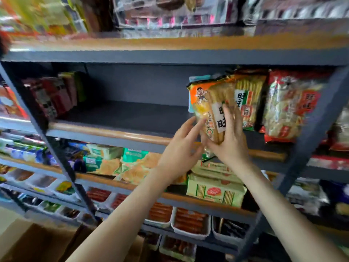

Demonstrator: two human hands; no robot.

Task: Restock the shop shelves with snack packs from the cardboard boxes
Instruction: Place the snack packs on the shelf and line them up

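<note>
Snack pack (209, 108): upright at shelf (117, 132) edge, right hand (229, 142) gripping, left hand (181, 148) fingers straight, steadying, beside matching packs (247, 103).

One head-worn wide-angle view, looking forward and slightly down at a shop shelf (117, 132) from close in front. Both forearms are reaching in from the bottom edge toward centre-right. Shelf lines are bowing and tilting at the edges from lens distortion. Left side and top are blurring. A cardboard box (37, 241) is showing near, bottom left. No second view.
</note>
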